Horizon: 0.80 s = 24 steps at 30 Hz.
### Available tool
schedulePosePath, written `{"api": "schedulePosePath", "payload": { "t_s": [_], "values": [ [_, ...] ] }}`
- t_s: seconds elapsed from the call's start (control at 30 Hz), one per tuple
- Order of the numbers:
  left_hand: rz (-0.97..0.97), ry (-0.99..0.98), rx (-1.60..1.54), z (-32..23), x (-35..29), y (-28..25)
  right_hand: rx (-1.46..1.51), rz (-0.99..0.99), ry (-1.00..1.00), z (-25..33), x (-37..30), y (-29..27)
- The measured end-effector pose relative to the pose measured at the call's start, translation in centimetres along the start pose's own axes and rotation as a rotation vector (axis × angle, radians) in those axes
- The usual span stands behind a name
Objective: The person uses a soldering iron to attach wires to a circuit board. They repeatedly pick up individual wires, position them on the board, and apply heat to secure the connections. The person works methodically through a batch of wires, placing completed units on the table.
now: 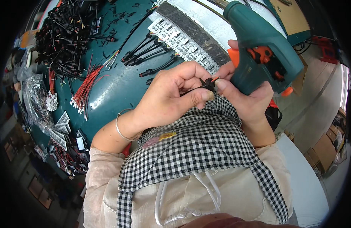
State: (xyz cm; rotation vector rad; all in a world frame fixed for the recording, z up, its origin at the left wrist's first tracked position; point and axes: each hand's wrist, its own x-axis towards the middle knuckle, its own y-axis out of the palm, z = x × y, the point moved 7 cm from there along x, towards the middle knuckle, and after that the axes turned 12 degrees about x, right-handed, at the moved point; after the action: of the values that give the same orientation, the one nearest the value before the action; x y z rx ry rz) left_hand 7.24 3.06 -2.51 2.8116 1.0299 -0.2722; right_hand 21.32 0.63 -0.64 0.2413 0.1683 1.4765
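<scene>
In front of my apron, my left hand (177, 89) is closed, thumb and fingertips pinching a small black connector piece (208, 83) on a thin dark lead. My right hand (245, 97) meets it from the other side, its thumb and a finger at the piece, where a short orange-red bit shows. That same hand is wrapped around a teal pistol-shaped tool (245, 34) with orange parts, tilted up and away. Its metal tip points to the far edge. The fingers partly cover the connector piece, so its exact shape cannot be made out.
On the green table (107, 89) lie black cables with connectors (145, 51) beside a strip of white boards (185, 41). A large heap of black connectors (65, 38), red wire bundles (90, 83) and clear plastic bags (36, 98) stand at left. Cardboard boxes (321, 150) lie at right.
</scene>
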Motion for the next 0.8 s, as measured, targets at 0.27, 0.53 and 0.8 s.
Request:
{"api": "schedulePosePath", "payload": {
  "t_s": [0.27,0.53,0.8],
  "values": [
    [-0.182,0.051,0.304,-0.59,-0.25,-0.93,0.036,-0.023,0.046,-0.35,0.31,-0.11],
    [-0.136,0.039,0.289,-0.01,-0.09,-0.59,0.052,-0.033,0.038,-0.4,0.49,0.14],
    [-0.145,0.037,0.348,-0.01,0.0,-0.71,0.088,-0.001,0.044,-0.63,0.58,0.31]
  ]
}}
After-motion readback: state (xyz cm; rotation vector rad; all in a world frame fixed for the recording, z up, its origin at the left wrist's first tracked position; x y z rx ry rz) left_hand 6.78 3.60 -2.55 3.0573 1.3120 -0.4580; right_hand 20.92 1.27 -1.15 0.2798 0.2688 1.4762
